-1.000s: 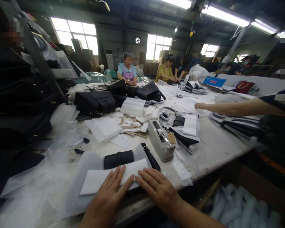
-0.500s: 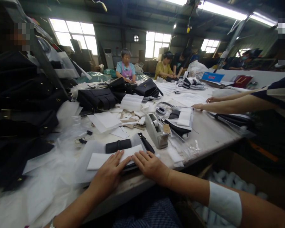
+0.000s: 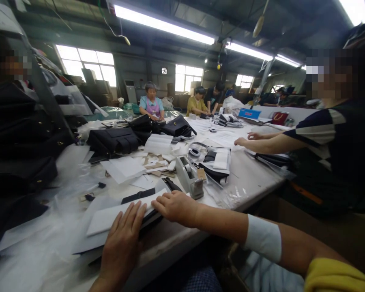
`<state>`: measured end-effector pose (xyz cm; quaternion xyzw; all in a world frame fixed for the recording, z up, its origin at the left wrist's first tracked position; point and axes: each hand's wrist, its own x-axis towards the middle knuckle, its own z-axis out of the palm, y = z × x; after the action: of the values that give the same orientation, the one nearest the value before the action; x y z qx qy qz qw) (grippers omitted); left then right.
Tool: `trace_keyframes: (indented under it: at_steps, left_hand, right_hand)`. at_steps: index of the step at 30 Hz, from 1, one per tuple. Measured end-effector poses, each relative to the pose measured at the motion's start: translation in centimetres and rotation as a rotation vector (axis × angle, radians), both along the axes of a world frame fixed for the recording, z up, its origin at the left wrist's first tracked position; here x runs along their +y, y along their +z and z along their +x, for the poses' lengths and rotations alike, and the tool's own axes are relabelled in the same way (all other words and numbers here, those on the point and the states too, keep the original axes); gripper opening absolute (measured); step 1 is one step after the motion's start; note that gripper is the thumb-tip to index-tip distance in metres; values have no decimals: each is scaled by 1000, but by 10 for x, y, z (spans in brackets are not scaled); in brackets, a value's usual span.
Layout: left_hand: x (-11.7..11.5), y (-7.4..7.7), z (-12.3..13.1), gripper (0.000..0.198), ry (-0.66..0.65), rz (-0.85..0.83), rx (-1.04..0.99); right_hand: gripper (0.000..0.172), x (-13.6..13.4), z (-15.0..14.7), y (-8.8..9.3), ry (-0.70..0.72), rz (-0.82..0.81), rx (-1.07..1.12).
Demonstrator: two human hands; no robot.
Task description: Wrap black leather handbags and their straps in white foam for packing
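Note:
At the near table edge lies a black bag, partly under a folded white padding sheet and a translucent wrapping sheet. My left hand rests on the padding sheet's near side, fingers straight and close together. Curled over the right end of that sheet are the fingers of my right hand; its thumb is hidden. A black strap with a metal fitting sticks out beyond the right hand. Close by on the right stands a grey tape dispenser.
Black bags and loose paper cover the table behind. Another wrapped bag lies past the dispenser. At left is a tall stack of black bags. On the right, a co-worker's arms reach over the table; white rolls fill a box below.
The camera view has swung right and up. My left hand has slid toward me along the padding sheet. My right fingers, flat before, now curl over its end, and the sheet covers more of the bag.

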<state>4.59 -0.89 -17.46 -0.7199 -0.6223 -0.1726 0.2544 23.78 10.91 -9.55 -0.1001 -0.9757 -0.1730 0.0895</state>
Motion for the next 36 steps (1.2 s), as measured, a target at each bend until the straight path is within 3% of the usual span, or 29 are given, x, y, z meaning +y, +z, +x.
trace_keyframes:
  at_steps: [5, 9, 11, 13, 15, 17, 22, 29, 36]
  left_hand:
    - [5, -22, -18, 70, -141, 55, 85]
    - [2, -29, -18, 74, -139, 24, 74]
    - [0, -28, -15, 75, -122, -2, 29]
    - [-2, -28, -13, 75, -123, -12, -9]
    - [-2, -29, -13, 76, -135, -13, -32]
    - [-1, -32, -15, 76, -141, -21, -37]
    - [3, -41, -28, 78, -192, -23, 83]
    - [9, -47, -36, 83, -215, 15, 134]
    - [7, -49, -38, 80, -213, 5, 148]
  right_hand:
    - [21, -8, 7, -15, -29, -67, 69]
    - [32, -5, 50, -21, 40, -199, 278]
    - [28, 3, 87, -23, -123, -293, 504]
    - [22, 14, 127, -28, -482, -342, 713]
    - [22, 27, 160, -39, -786, -346, 672]
    - [21, 37, 181, -54, -904, -351, 595]
    - [21, 52, 186, -77, -1033, -348, 474]
    - [19, 61, 191, -66, -1136, -407, 449]
    - [28, 66, 201, -62, -1066, -531, 537]
